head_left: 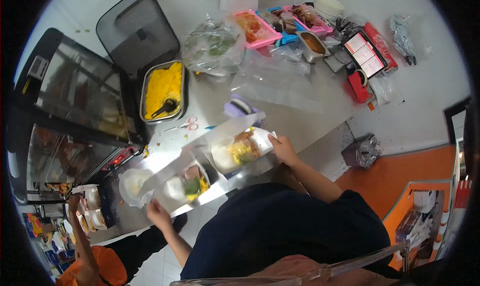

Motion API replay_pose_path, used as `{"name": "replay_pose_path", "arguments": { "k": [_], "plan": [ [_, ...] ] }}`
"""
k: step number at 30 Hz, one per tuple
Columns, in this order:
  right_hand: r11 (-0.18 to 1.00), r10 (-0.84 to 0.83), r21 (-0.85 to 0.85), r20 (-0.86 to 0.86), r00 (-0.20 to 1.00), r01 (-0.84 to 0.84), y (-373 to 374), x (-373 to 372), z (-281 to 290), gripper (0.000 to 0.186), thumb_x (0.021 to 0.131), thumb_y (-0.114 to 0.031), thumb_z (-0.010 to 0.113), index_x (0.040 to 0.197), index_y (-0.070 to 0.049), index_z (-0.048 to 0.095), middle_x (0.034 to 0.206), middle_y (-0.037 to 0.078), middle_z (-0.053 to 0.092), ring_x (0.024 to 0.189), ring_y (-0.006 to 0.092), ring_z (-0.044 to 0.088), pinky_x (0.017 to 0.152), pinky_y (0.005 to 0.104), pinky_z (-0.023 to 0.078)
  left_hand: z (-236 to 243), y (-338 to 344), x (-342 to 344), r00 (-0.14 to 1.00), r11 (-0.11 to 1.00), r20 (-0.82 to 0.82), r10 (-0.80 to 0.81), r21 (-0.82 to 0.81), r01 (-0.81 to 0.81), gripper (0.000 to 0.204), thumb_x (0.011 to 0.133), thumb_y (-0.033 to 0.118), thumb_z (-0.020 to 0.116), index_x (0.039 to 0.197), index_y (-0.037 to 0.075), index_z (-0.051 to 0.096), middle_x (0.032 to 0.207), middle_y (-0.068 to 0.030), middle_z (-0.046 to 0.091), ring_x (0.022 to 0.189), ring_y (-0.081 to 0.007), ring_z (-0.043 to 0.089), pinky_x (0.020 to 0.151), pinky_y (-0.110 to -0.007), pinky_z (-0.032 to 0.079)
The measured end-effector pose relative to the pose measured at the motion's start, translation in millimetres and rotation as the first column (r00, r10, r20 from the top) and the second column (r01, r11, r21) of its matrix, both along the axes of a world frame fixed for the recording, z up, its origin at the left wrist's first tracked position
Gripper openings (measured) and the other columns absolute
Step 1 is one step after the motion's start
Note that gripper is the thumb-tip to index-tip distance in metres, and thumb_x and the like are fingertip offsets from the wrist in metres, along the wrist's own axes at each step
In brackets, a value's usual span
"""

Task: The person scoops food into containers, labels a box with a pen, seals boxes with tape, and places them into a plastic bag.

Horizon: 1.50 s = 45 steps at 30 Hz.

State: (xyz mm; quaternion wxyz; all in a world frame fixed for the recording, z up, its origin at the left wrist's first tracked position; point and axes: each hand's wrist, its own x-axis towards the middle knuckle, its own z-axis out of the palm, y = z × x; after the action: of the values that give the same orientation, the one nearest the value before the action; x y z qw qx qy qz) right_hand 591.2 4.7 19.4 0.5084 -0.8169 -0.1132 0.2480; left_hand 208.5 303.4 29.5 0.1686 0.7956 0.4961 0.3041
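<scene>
Two white lidded food boxes sit side by side near the steel counter's front edge, lids raised. The left box (177, 188) holds rice, greens, yellow food and meat; the right box (225, 156) has rice, yellow food, greens and browned pieces. My left hand (160, 216) is closed on the left box's outer corner. My right hand (282, 148) grips the right box's outer end. A pale round bowl (131, 183) is just left of the boxes; scissors (187, 123) and a purple sealer-like tool (235, 106) lie behind them.
On the counter (300, 123) are a steel tray of yellow rice (162, 83), bagged greens (215, 43), colored trays (255, 28) and a red tape dispenser (357, 86). A glass warming cabinet (75, 111) stands left. A co-worker (100, 263) in orange works at lower left. A bin (360, 151) stands right.
</scene>
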Motion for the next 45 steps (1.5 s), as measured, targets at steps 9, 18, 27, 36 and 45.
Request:
{"name": "replay_pose_path", "arguments": {
  "k": [9,18,27,36,45],
  "plan": [
    [0.998,-0.027,-0.056,-0.100,0.995,0.022,-221,205,-18,0.038,0.091,-0.034,0.053,0.083,0.002,0.063,0.072,0.002,0.060,0.064,0.0116,0.055,0.058,0.0298,0.045,30,-186,181,0.995,0.928,0.102,-0.015,-0.369,0.052,0.024,0.091,0.013,0.053,0.076,-0.006,0.053,0.063,-0.0120,0.054,0.058,-0.0143,0.048,0.054,-0.033,0.039],
    [0.994,-0.084,0.063,-0.119,0.989,0.092,-268,339,-35,0.049,0.092,-0.040,0.048,0.098,0.007,0.060,0.083,0.009,0.064,0.073,0.0220,0.059,0.072,0.0360,0.046,-49,-281,419,0.957,0.959,0.137,-0.254,-0.096,0.268,0.024,0.086,0.009,0.054,0.067,-0.005,0.049,0.065,-0.0194,0.051,0.060,-0.0353,0.052,0.056,-0.043,0.039],
    [0.913,0.407,-0.207,0.454,0.792,-0.351,-150,447,127,0.022,0.088,-0.017,0.052,0.090,0.001,0.064,0.085,0.016,0.066,0.082,0.0235,0.063,0.074,0.0318,0.047,-37,-272,436,0.990,0.876,0.131,-0.049,-0.470,0.105,0.033,0.089,0.024,0.050,0.078,-0.006,0.059,0.079,-0.0247,0.057,0.072,-0.0400,0.055,0.072,-0.043,0.044],
    [0.773,0.536,-0.252,0.751,0.387,-0.582,75,708,-24,0.044,0.080,-0.022,0.064,0.120,-0.005,0.053,0.113,0.013,0.061,0.101,0.0249,0.060,0.085,0.0347,0.046,-50,-279,439,0.972,0.666,0.186,0.145,-0.745,0.044,0.039,0.091,0.032,0.052,0.115,0.001,0.056,0.114,-0.0129,0.058,0.107,-0.0225,0.053,0.093,-0.033,0.040],
    [0.599,0.716,-0.416,0.662,0.225,-0.684,112,533,-57,0.043,0.080,-0.022,0.063,0.119,-0.005,0.054,0.111,0.013,0.061,0.099,0.0257,0.060,0.084,0.0349,0.046,-51,-303,436,0.914,0.707,0.352,0.200,-0.698,0.115,0.048,0.093,0.042,0.047,0.112,-0.001,0.057,0.111,-0.0149,0.054,0.106,-0.0236,0.050,0.092,-0.032,0.039]
  ]
}}
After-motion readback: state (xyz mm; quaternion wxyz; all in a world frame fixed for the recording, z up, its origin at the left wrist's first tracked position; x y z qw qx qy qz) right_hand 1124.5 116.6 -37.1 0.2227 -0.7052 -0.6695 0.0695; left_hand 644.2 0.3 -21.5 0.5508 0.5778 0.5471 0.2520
